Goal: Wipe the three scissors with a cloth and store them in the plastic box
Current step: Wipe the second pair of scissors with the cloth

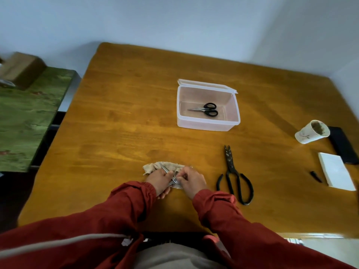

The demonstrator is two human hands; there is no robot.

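A beige cloth (169, 167) lies on the wooden table (126, 123) near its front edge. My left hand (159, 181) and my right hand (191, 181) meet over the cloth and together grip small silver scissors (168, 173), whose blades point up and left. Black-handled scissors (206, 109) lie inside the open clear plastic box (207, 125) at the table's middle. Large dark iron scissors (234, 175) lie on the table right of my right hand, tips pointing away from me.
A paper cup (311, 132) lies tipped at the right, beside a black flat object (343, 145), a white pad (337, 173) and a small black cap (315, 176). A green-covered surface (25, 121) with a brown box (22, 69) stands left of the table.
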